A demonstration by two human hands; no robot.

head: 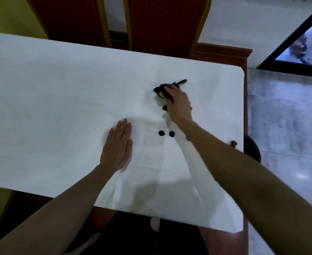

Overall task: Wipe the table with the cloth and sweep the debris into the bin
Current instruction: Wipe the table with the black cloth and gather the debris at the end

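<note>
The right hand [179, 105] has its grip bunched down on a dark cloth [163, 90] with a yellow patch, far side of the white-draped tabletop [59, 100]. The debris [161, 133] — small dark round bits — lies nearer the person than the cloth, towards the right edge, so I'd guess a pull back and rightward. The left hand [117, 146] lies flat, fingers spread, pinning the soft linen.

cloth [163, 89] on table [59, 89], debris [161, 133] nearer, chairs [166, 23] behind table
</note>
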